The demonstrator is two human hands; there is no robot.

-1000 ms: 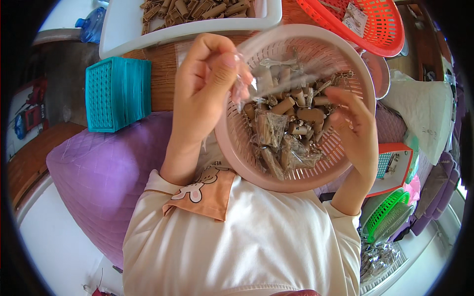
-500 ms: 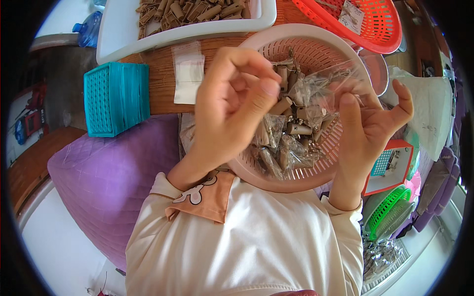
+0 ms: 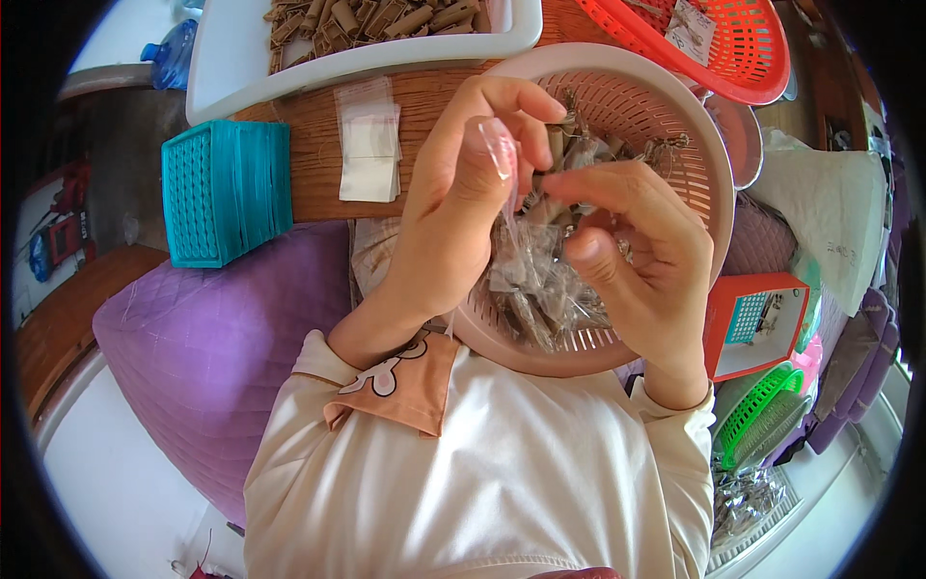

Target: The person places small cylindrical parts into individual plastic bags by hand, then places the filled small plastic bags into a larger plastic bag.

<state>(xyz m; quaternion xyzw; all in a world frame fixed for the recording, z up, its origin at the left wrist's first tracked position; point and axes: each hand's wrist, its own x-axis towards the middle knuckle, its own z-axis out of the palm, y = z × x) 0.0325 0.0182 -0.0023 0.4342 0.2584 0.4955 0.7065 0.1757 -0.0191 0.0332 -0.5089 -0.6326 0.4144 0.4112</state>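
Half-turned toward each other, the 2 hands worked above the pink basket [image 3: 725, 198]. Compared with 0.5 s earlier, the right hand [image 3: 651, 261] had moved leftward, nearer the left hand [image 3: 451, 207], and its outer fingers, splayed in that frame, had drawn in. The clear plastic that had stretched beside the right fingertips no longer spanned that spot; a clear plastic bag [image 3: 503, 164] now showed at the left hand.

The left fingers were loosely curled, with the bag lying along the thumb; how firmly they gripped it, I could not tell. The right thumb and forefinger stood well apart, the forefinger reaching toward the left hand.

The bag was thin, transparent and creased, with bright glints along its edge. It hung over the left part of the basket, above filled clear packets [image 3: 535, 275] heaped inside, their contents brownish. A stack of flat sachets [image 3: 369, 145], clear at the top and whitish below, lay on the wooden table [image 3: 313, 174] to the left, just as before.
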